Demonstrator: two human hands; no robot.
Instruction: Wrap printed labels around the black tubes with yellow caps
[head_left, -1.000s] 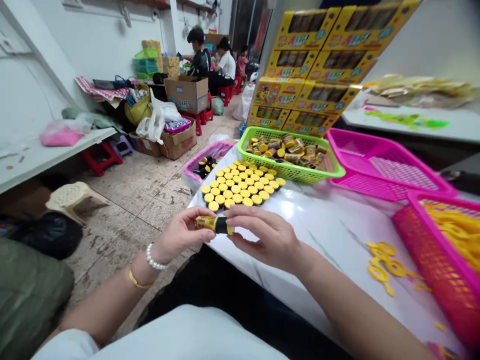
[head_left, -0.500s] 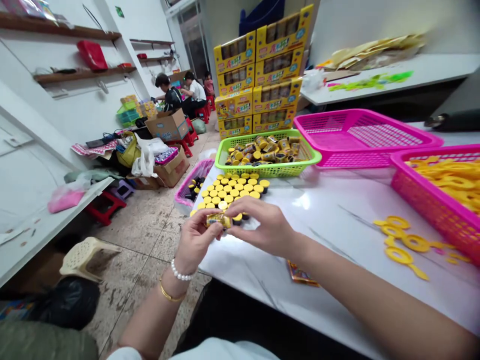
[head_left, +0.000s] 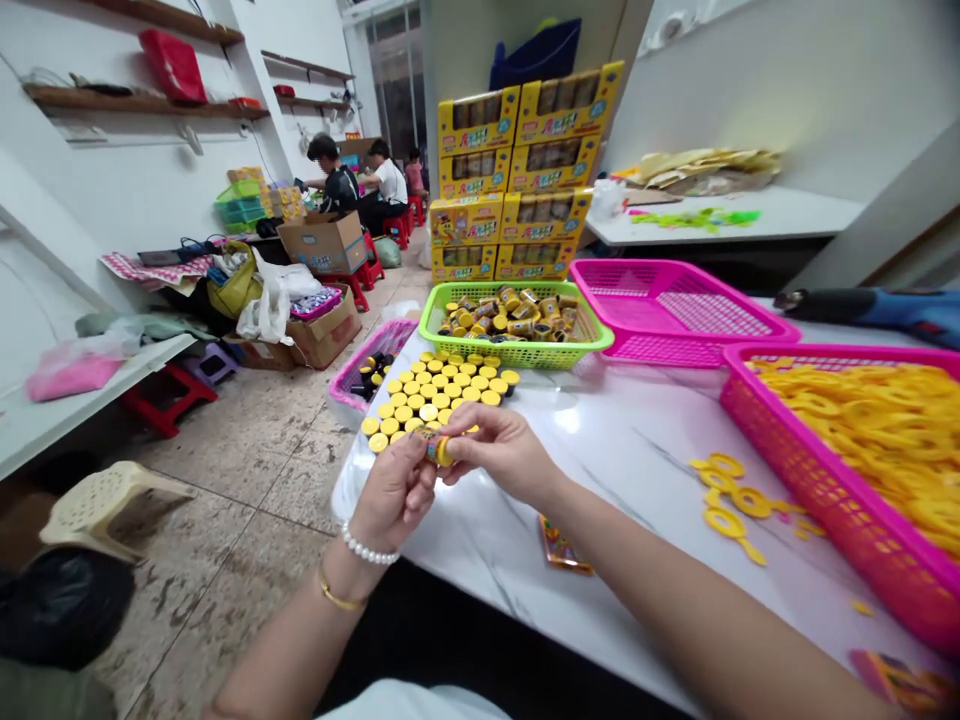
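Yellow-ended tube (head_left: 435, 445), pinched between both hands (head_left: 391, 487) (head_left: 506, 450), forearms (head_left: 289, 625) angled inward

The marbled white table (head_left: 615, 440) bears yellow-topped containers (head_left: 440, 380), a green basket (head_left: 517, 353), pink baskets (head_left: 847, 510).

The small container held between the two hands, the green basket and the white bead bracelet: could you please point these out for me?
Small container (head_left: 435, 445): head view, on its printed side.
Green basket (head_left: 532, 355): head view, on its near wall.
White bead bracelet (head_left: 367, 552): head view, on its beads.
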